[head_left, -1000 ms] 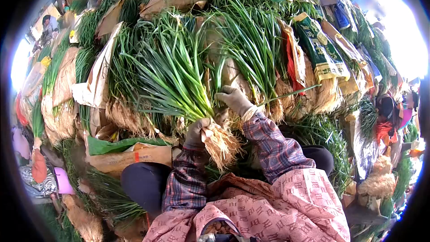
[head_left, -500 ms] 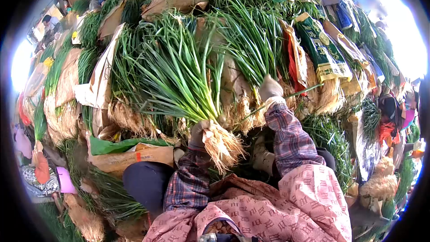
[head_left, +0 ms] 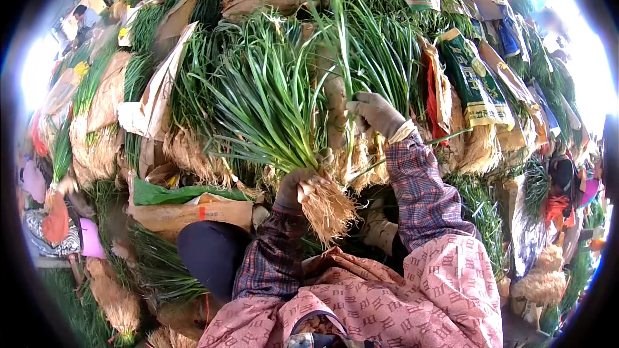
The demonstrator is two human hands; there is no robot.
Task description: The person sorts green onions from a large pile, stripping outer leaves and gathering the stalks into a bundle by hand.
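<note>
My left hand (head_left: pixel 294 191), in a dark grey glove, is wrapped round the lower stems of a thick bunch of green onions (head_left: pixel 271 103). Its pale stringy roots (head_left: pixel 330 212) hang below the fist and its long leaves fan up and left. To the right, my right hand (head_left: pixel 378 115), in a light grey glove, pinches a loose green onion stalk (head_left: pixel 346 67). That stalk stands nearly upright beside the bunch, its leaf tips blurred. Behind the right hand lies a heap of more green onions (head_left: pixel 380 51), roots toward me.
Rows of bundled green onions with paper wraps surround me. A green printed sack (head_left: pixel 471 80) lies at right, a brown paper bag (head_left: pixel 200 218) with green plastic near my left knee (head_left: pixel 211 258). A pink patterned apron (head_left: pixel 393 303) covers my lap. Another person (head_left: pixel 84 19) is far left.
My right hand has moved a little up and left from the heap, and a single stalk now rises from its fingers. The left hand keeps hold of the bunch; the view has shifted slightly.
</note>
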